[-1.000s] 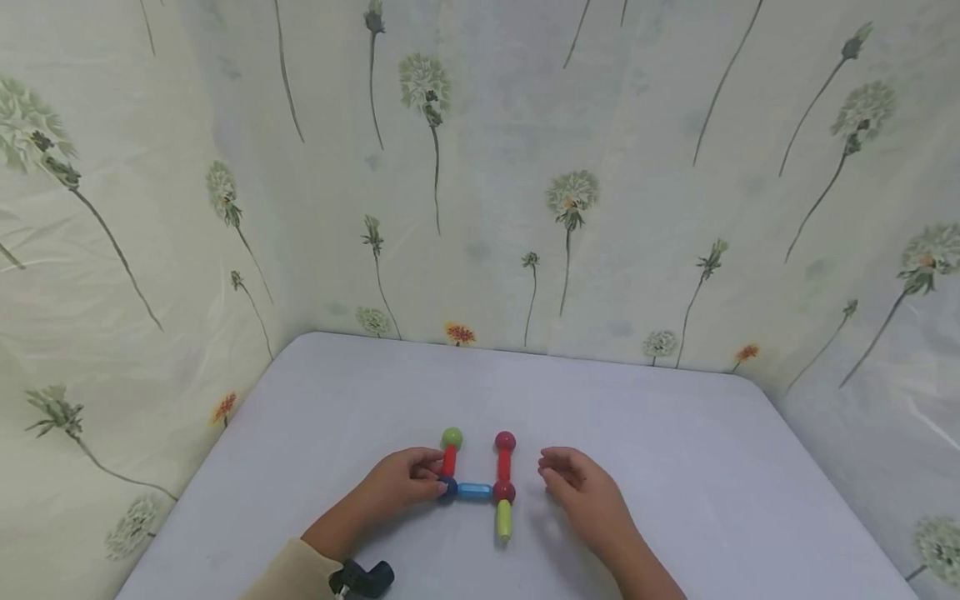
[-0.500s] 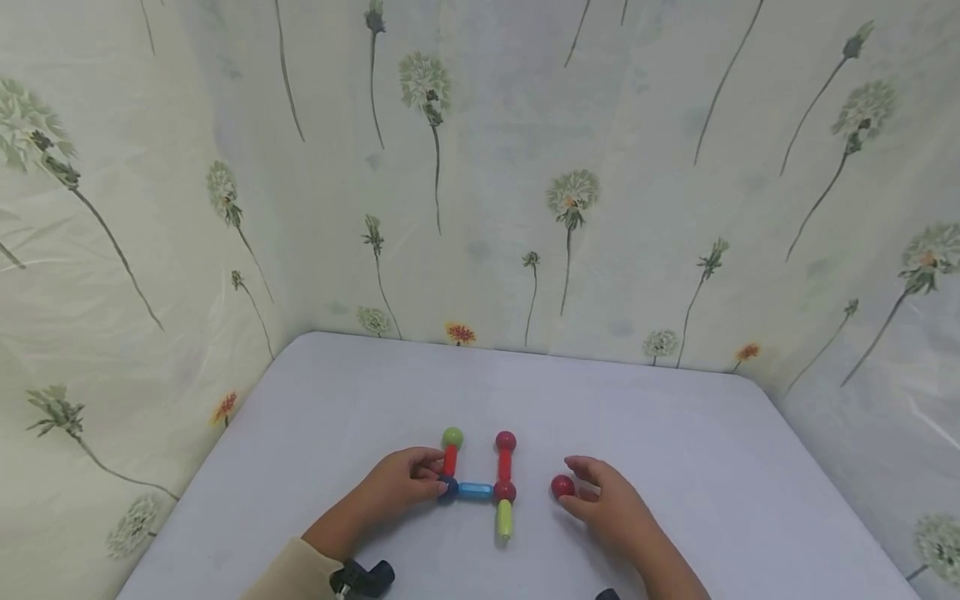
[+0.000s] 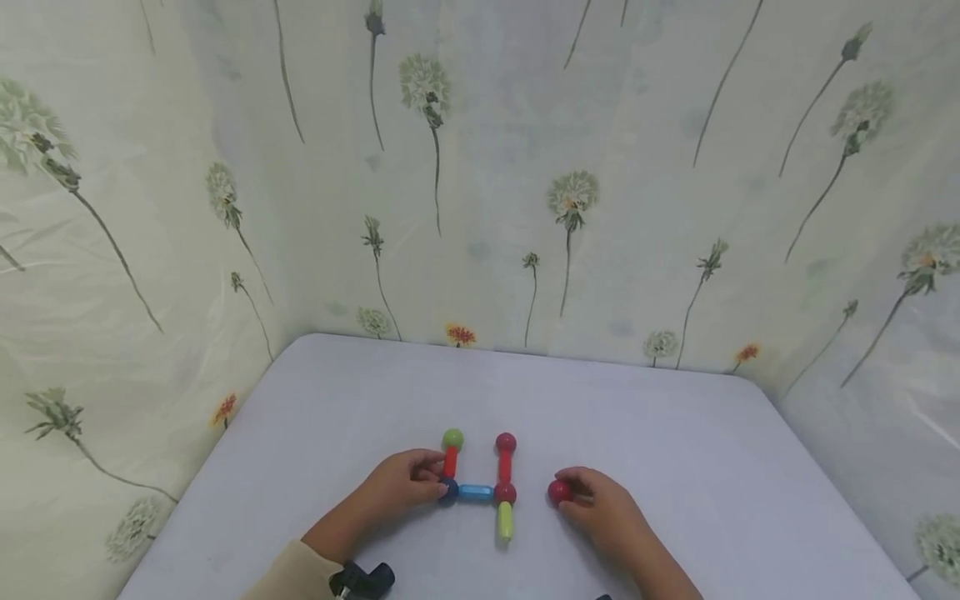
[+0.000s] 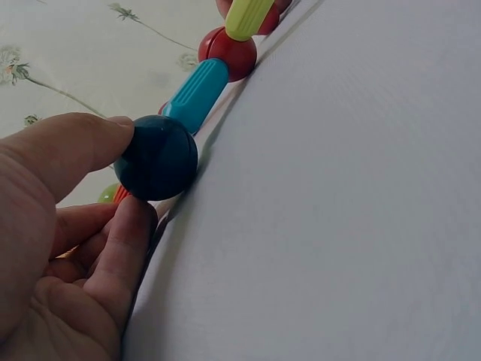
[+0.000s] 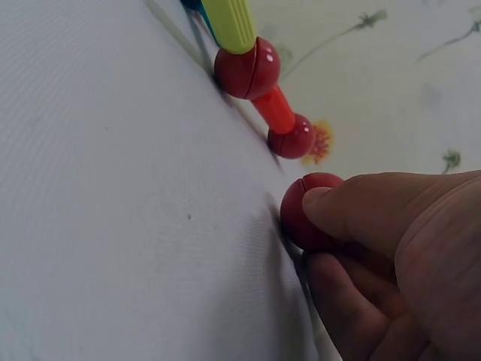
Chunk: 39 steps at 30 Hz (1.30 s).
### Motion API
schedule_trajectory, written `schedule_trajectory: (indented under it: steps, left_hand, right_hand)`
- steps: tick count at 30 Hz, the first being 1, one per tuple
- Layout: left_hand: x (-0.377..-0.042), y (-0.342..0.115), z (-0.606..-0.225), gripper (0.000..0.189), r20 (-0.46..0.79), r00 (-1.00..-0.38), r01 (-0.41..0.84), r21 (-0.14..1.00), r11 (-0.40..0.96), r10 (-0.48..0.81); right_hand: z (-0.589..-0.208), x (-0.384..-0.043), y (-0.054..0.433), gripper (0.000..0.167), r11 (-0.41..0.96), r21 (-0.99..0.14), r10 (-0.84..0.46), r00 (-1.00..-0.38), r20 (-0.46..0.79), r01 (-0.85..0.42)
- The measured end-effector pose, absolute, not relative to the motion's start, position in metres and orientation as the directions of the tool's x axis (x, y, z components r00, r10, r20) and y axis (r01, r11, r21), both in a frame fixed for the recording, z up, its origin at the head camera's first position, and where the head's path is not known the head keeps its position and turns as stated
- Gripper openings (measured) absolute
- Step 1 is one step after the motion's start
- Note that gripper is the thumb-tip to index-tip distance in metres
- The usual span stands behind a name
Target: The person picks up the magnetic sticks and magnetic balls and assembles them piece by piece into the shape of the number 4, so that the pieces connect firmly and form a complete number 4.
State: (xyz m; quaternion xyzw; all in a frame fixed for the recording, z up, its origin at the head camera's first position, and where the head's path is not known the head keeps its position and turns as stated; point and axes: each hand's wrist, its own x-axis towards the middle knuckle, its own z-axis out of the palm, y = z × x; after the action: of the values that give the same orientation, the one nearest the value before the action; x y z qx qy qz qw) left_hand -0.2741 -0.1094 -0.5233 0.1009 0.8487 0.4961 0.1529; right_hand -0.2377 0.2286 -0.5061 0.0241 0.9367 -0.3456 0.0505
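Observation:
A stick-and-ball toy shape lies on the table. My left hand pinches its dark blue ball between thumb and finger. From that ball a red rod runs away to a green ball, and a blue rod runs right to a red ball. This red ball also bears a second red rod topped by another red ball, plus a yellow-green rod pointing nearer. To the right, apart from the shape, my right hand pinches a loose red ball.
The white table reaches back to a cloth backdrop printed with dandelions. A black device sits at the left wrist, beside a beige sleeve.
My right hand drew back to the right, uncovering the loose red ball at its fingers, then came nearer and its fingers closed round the ball. The left hand and the shape stayed put.

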Motion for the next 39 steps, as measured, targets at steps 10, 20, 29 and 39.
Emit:
schedule_trajectory:
  steps: [10, 20, 29, 39]
  left_hand:
    - [-0.275, -0.109, -0.526, 0.056, -0.159, -0.929, 0.022, 0.877, 0.481, 0.333]
    - [-0.279, -0.108, -0.53, 0.056, -0.164, -0.931, 0.017, 0.872, 0.489, 0.325]
    - [-0.279, -0.111, -0.53, 0.057, -0.178, -0.932, 0.006, 0.863, 0.504, 0.315]
    - [-0.279, -0.11, -0.529, 0.056, -0.169, -0.932, 0.012, 0.87, 0.493, 0.32]
  right_hand:
    - [-0.506, -0.233, 0.223, 0.038, 0.721, -0.692, -0.059, -0.991, -0.118, 0.039]
    - [-0.49, -0.219, 0.216, 0.04, 0.599, -0.794, -0.29, -0.953, -0.091, -0.107]
    - [-0.484, -0.207, 0.209, 0.031, 0.476, -0.87, -0.463, -0.878, -0.122, -0.13]
    - [-0.478, -0.2, 0.204, 0.034, 0.442, -0.893, -0.523, -0.833, -0.178, -0.086]
